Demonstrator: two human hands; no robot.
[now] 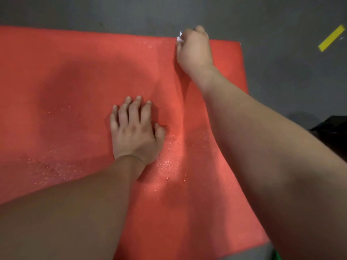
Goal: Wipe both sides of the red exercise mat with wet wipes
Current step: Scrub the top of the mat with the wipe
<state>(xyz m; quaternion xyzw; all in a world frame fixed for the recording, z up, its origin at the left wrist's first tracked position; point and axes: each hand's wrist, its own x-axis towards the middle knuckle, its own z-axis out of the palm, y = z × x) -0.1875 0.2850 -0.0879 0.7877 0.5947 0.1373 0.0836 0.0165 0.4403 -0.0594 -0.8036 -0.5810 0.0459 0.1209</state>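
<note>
Mat red, grainy; left hand pressed flat; right hand clutches wipe (crumpled, white).

A yellow strip lies on grey floor; a dark object, perhaps fabric.

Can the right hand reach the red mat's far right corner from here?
Probably yes. The right hand, gripping the white wet wipe, is at the far edge of the red foam exercise mat; only bare mat separates it from the far right corner. The left hand presses flat mid-mat, well clear.
</note>
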